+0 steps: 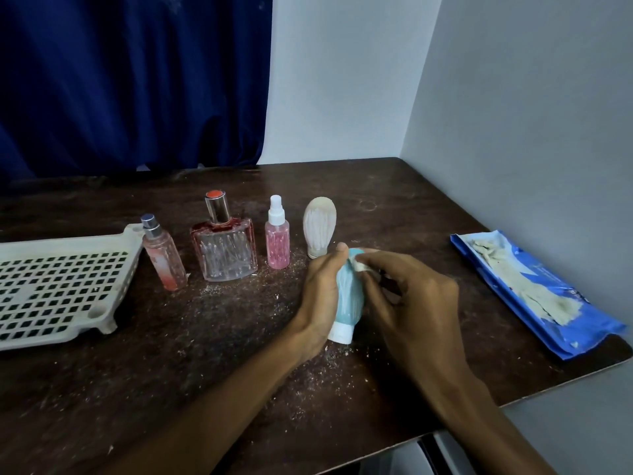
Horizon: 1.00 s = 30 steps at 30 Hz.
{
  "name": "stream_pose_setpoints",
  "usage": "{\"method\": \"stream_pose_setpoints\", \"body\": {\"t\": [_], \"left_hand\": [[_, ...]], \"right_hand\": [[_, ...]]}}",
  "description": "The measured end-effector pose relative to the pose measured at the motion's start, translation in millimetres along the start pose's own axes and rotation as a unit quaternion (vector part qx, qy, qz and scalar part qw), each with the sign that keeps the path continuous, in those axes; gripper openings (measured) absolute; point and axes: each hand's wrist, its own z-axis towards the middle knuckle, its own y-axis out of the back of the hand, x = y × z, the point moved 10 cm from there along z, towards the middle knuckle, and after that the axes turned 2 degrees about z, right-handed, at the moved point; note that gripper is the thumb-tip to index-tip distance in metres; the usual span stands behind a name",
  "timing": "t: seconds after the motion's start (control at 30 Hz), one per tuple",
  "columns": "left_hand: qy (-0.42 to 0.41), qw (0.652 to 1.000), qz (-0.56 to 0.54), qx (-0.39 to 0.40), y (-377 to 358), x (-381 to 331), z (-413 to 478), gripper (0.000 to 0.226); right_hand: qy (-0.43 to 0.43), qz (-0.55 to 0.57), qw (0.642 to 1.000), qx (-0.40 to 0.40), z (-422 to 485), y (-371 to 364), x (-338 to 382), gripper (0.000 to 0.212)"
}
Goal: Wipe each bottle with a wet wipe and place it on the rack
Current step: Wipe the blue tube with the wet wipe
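The left hand (320,296) is gripping the teal bottle (349,296), its fingers curling round the bottle's left flank and the thumb lying up near the rounded end. The bottle is standing on its white cap (339,332) on the table (171,371), cap nearest the person. Its long axis is running up and slightly away, so the rounded end is pointing towards the far wall. The right hand (411,296) is pinching a small wet wipe (359,266) against that rounded end, fingers bunching on the wipe. The bottle is sitting between the two hands, touching both.

The rack (51,286) is lying well apart to the left, beyond the dusty bottles waiting in a row. The left hand is nearer it and already holding the bottle, so the carry is probably falling to that hand, travelling leftward.
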Motion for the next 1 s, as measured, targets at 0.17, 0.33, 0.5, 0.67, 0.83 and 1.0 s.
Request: {"method": "stream_pose_setpoints", "body": {"t": [0.17,0.33,0.5,0.67,0.83,1.0], "left_hand": [[0.024,1.0,0.003,-0.009,1.1,10.3,0.4,0.057],[0.005,0.999,0.013,0.036,-3.4,4.4,3.3,0.042],[-0.004,0.998,0.054,0.035,-4.3,7.6,4.2,0.037],[0.002,0.996,0.037,0.078,-6.9,7.7,3.6,0.047],[-0.006,0.995,0.034,0.097,-8.9,5.3,4.8,0.043],[-0.003,0.993,0.031,0.114,-10.1,9.0,8.8,0.042]], "right_hand": [[-0.028,-0.001,0.999,-0.018,5.9,8.7,-13.4,0.02],[0.008,0.003,1.0,0.015,0.8,-1.7,3.0,0.028],[-0.011,0.024,1.0,-0.005,4.9,6.8,-5.5,0.024],[0.011,0.008,1.0,-0.009,0.1,2.7,2.8,0.029],[0.013,0.007,1.0,-0.026,1.3,2.5,2.9,0.028],[0.026,-0.009,1.0,-0.013,-0.2,3.9,0.6,0.031]]}}
